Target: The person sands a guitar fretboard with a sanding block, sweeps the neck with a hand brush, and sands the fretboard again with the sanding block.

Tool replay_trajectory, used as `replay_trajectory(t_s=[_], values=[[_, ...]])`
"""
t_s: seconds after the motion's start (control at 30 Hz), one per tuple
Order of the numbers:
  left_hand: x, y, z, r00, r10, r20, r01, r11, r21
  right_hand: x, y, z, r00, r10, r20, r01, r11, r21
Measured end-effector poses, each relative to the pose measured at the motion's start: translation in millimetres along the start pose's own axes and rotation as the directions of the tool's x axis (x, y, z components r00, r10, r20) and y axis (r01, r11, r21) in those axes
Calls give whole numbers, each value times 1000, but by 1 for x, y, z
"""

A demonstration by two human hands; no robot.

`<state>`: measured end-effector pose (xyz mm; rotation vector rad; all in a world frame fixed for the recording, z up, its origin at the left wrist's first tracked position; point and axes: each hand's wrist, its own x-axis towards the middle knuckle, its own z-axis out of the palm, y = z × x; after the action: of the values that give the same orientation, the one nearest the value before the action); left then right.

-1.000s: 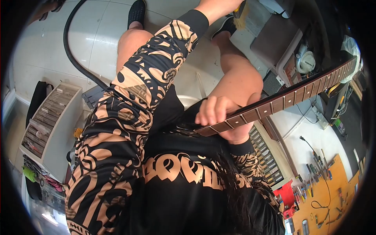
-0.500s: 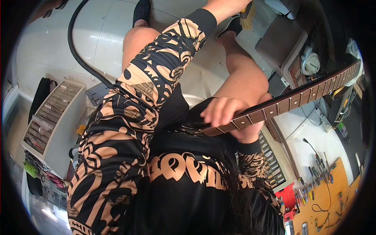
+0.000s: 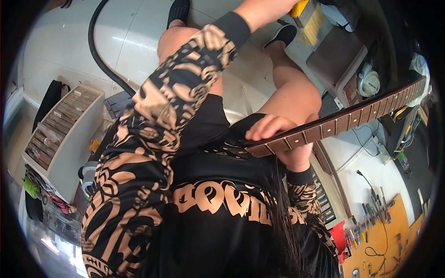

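My left hand [image 3: 271, 8] reaches across to the top edge and is closed around a flat brush [image 3: 310, 28] with a yellow handle and pale bristles. Part of this hand is cut off by the frame. My right hand [image 3: 273, 129] wraps round the near end of a guitar neck [image 3: 333, 129], fingers over the far edge and palm beneath. Its dark brown fretboard, with metal frets and dot inlays, slants up to the right. Dark parts beside the right fingers are hard to make out.
A drawer cabinet [image 3: 69, 125] stands on the left, with a black hose [image 3: 95, 51] on the floor beyond it. Right of my legs are a brown stool-like seat [image 3: 336, 51] and a whitish lamp-like object [image 3: 369, 82]. Tools hang on an orange pegboard [image 3: 394, 231].
The brush, barely visible before, now shows much more at the top edge. My right hand stays on the neck; the whole view has shifted slightly.
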<state>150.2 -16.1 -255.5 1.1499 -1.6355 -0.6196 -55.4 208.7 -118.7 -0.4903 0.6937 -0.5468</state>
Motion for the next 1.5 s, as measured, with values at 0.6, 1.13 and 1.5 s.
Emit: replay_trajectory(t_s=[0.6, 1.13, 1.5], values=[[-141, 190, -198, 764, -364, 533, 638, 553, -536, -33, 8, -23, 912, -49, -408, -47, 974, -222], [46, 202, -83, 946, -322, -40, 235, 763, -602, -52, -18, -15, 817, -293, -497, 243, 956, -166], [159, 183, -124, 952, -81, -295, 46, 991, -123, -98, -11, -52, 745, -357, -564, 286, 934, -213]])
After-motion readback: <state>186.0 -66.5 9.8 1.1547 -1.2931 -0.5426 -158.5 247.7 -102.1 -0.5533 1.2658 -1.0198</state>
